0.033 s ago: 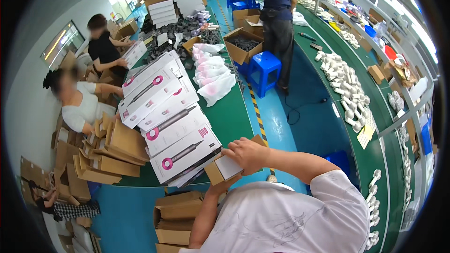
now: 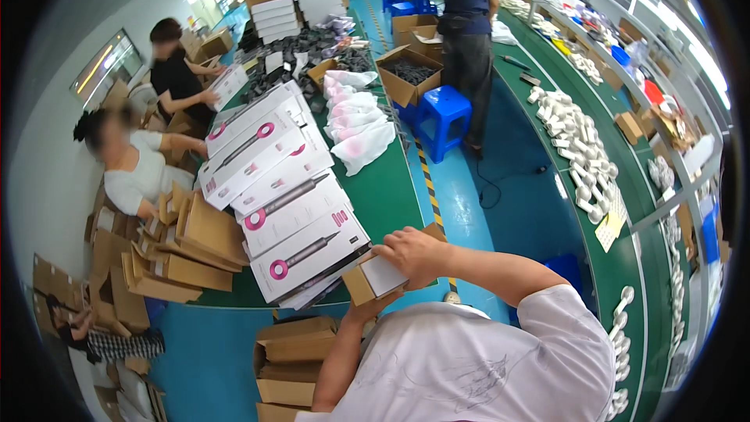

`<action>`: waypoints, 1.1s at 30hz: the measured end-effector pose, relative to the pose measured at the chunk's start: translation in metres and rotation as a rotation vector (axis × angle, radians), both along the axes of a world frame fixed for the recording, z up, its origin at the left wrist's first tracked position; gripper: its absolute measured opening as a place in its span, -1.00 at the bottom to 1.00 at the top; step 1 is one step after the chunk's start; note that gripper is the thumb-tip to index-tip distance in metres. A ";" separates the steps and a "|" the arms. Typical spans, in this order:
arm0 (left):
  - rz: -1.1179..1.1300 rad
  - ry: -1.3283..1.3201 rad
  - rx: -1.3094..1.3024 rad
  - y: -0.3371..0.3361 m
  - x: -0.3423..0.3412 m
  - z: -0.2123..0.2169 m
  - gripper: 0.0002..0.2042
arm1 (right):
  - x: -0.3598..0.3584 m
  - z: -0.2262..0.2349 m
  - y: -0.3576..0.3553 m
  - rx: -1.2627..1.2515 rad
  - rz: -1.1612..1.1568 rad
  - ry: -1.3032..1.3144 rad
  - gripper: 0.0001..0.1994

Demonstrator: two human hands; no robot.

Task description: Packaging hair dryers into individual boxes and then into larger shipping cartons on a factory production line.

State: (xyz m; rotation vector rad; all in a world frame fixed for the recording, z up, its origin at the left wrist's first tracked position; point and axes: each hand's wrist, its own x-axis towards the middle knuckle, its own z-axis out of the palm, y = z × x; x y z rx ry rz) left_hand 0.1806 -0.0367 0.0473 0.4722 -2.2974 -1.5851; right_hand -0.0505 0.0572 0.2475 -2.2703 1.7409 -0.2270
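Note:
Just in front of my chest I hold a long brown cardboard box (image 2: 359, 286) with a white inner box (image 2: 383, 273) showing in its open side. My right hand (image 2: 412, 255) lies over the top, fingers bent round the edge and touching the white box. From below, my left hand (image 2: 370, 309) supports the near end of the cardboard box, its fingers mostly hidden. Beyond my hands, on the green table, lies an overlapping pile of white printed boxes (image 2: 306, 254) picturing hair stylers with pink rings. The nearest ones reach up to the brown box.
Flattened and open cartons (image 2: 211, 234) lean left of the pile, and more cartons (image 2: 297, 352) stand below the table edge. Across the table two people handle boxes. White plastic bags (image 2: 355, 121) lie farther back. A blue stool (image 2: 442, 121) and a standing person are beyond.

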 end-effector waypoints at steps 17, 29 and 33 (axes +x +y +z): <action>0.231 0.516 0.662 0.029 0.017 0.051 0.23 | -0.165 0.019 0.192 -0.284 -0.776 -1.364 -0.09; 0.582 0.762 0.165 -0.010 -0.059 0.229 -0.10 | -0.031 -0.200 0.062 0.097 -0.527 -2.369 0.02; 0.411 0.766 -0.245 0.029 -0.065 0.251 -0.14 | -0.011 -0.183 0.038 0.268 -0.289 -2.449 0.06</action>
